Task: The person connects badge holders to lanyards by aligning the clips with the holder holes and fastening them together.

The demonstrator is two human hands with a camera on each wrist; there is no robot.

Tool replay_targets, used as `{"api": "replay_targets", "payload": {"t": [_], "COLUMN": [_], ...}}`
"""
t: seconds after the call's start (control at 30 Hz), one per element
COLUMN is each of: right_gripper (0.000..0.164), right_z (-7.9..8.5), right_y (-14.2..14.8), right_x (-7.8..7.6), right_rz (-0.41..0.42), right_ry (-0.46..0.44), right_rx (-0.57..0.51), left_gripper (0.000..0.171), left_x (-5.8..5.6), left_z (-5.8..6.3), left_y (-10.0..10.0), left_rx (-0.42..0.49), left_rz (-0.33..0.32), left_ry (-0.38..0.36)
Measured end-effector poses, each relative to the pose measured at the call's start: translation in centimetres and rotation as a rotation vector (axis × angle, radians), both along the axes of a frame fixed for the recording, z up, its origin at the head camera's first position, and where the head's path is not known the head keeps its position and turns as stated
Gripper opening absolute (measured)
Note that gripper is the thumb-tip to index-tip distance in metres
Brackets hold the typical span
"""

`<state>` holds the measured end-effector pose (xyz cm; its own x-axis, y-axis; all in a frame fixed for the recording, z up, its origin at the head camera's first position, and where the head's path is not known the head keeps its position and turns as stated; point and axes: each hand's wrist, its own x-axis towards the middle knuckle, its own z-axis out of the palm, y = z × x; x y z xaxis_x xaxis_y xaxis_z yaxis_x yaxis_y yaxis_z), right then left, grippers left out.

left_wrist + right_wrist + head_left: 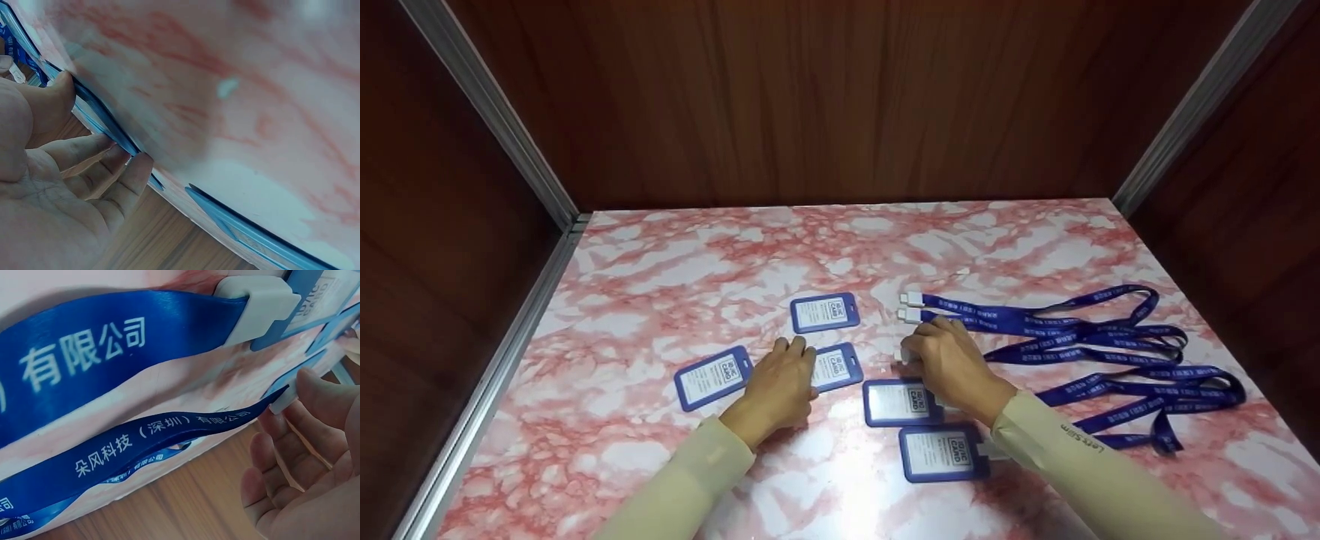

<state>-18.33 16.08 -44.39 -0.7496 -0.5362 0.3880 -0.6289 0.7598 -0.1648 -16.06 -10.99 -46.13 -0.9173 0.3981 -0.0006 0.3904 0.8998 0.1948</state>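
Note:
My left hand (pixel 780 382) grips a blue-framed ID card holder (pixel 838 366) by its edges, thumb on one side and fingertips on the other in the left wrist view. That holder lies on or just above the table; which, I cannot tell. The right hand (pixel 956 367) pinches the white plastic clip (pixel 283 400) of a blue printed lanyard (pixel 169 430) between thumb and fingers. A small gap separates this clip from the left hand's holder. Two holders, one upper (pixel 889 403) and one lower (pixel 937 454), lie below the right hand, joined to lanyard clips.
Two loose card holders lie at the left (pixel 712 379) and farther back (pixel 825 313). More lanyards (pixel 1110 330) spread looped to the right, two with white clips (pixel 911 298) pointing left. Dark wood panels (pixel 840 97) wall in the red-and-white marbled table (pixel 660 262).

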Motion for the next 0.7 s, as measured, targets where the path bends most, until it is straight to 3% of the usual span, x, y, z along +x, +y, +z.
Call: {"api": "replay_targets", "payload": {"t": [0.7], "right_gripper": [0.009], "right_z": [-0.3], "right_y": [-2.0], "right_x": [-0.4], "right_rz": [-0.021], "right_ry": [-0.125], "right_rx": [0.023], "left_gripper": [0.062], "left_x": [0.0], "left_z": [-0.2], "left_y": [0.0], "left_rx": [-0.005], "left_rz": [0.002], "left_ry": [0.001]}}
